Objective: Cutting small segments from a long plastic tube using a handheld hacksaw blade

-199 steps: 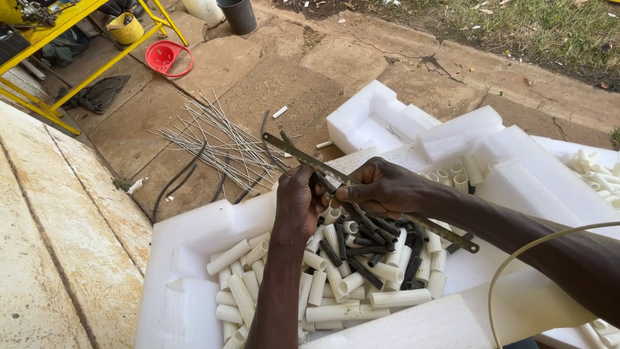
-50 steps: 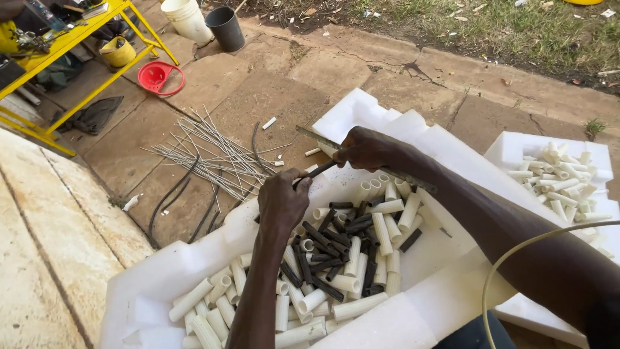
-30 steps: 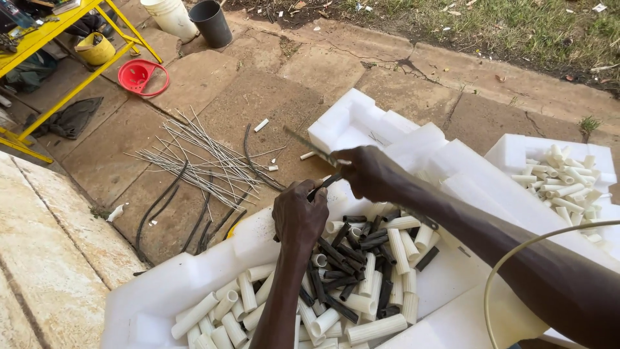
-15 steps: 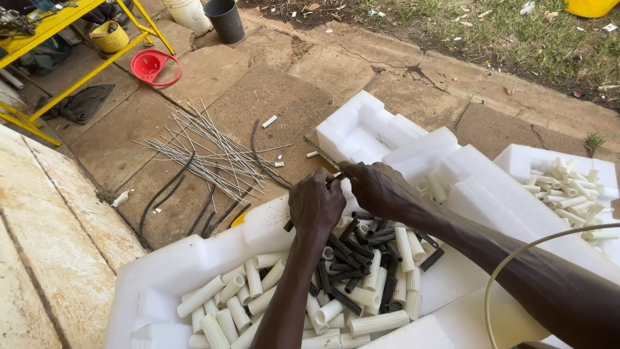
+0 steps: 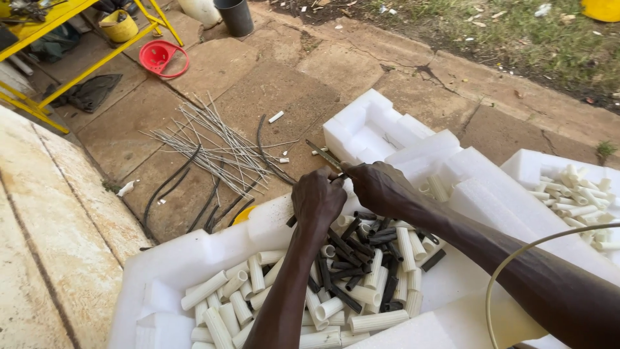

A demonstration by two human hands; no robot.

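My left hand (image 5: 318, 200) and my right hand (image 5: 378, 187) meet knuckle to knuckle above a white foam tray (image 5: 194, 258). My right hand grips a metal cutting tool (image 5: 323, 155); its thin blade pokes out past my fingers toward the paving. My left hand is closed on a short black tube piece (image 5: 291, 221), whose end shows below the fist. Under both hands lies a heap of black tube pieces (image 5: 352, 258), with several white tube pieces (image 5: 226, 304) around it.
A second foam tray (image 5: 523, 165) of white tube pieces (image 5: 581, 200) sits at the right. A bundle of thin metal rods (image 5: 206, 145) and black cables (image 5: 171, 184) lie on the paving. A red bowl (image 5: 161, 57), a yellow frame (image 5: 77, 64) and a dark bucket (image 5: 234, 14) stand far left.
My view has shifted and the hands sit slightly lower and closer together over the black pieces. The grip on the tool and the tube stays the same.
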